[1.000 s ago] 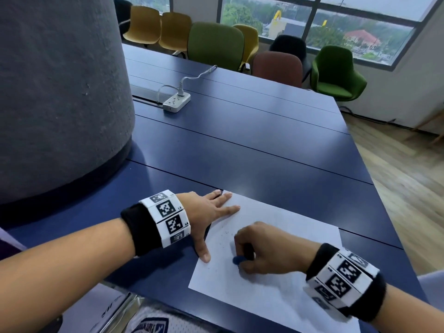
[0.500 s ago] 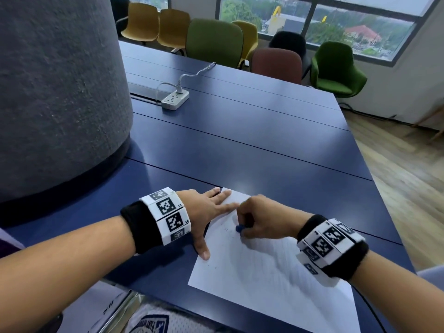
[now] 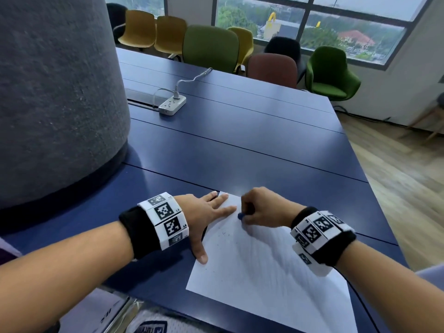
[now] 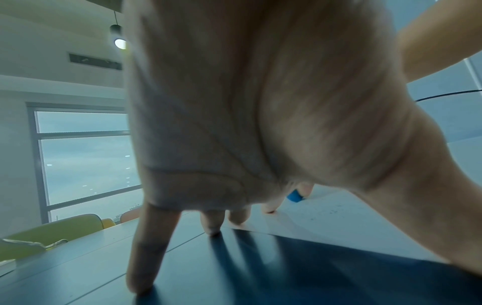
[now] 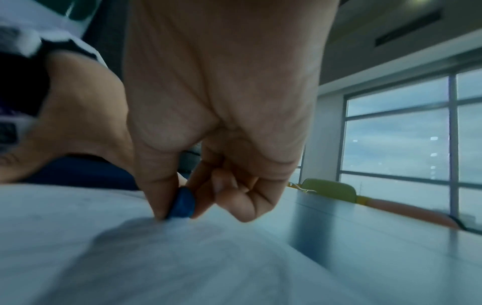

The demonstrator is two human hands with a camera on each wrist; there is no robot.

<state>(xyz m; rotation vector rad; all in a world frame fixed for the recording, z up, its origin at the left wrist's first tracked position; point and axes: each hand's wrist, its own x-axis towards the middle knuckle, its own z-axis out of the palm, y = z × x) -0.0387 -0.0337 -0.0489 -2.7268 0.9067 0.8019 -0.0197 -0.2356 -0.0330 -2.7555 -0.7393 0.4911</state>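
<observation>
left wristband (image 3: 163,219): "L3" and "L4" printed beside square codes | sign outside window (image 3: 271,17): yellow arched "M" | right wristband (image 3: 319,233): small marks, unreadable | shirt crest (image 3: 149,329): lettering too blurred

Two bare forearms reach in from the lower corners, the left arm (image 3: 60,263) and the right arm (image 3: 394,289) angled toward each other. Each wrist wears a black band with white coded tiles, the left band (image 3: 163,219) and the right band (image 3: 319,234). The left hand (image 3: 204,217) lies palm down, its fingers straight and slightly apart. They point ahead and to the right with the tips pressing down, and its thumb (image 3: 199,251) is stretched back toward the body. The right hand (image 3: 262,207) is curled, knuckles up, just beside the left fingertips. Thumb and forefinger pinch a small blue eraser (image 3: 241,215), with the other fingers tucked under.
</observation>
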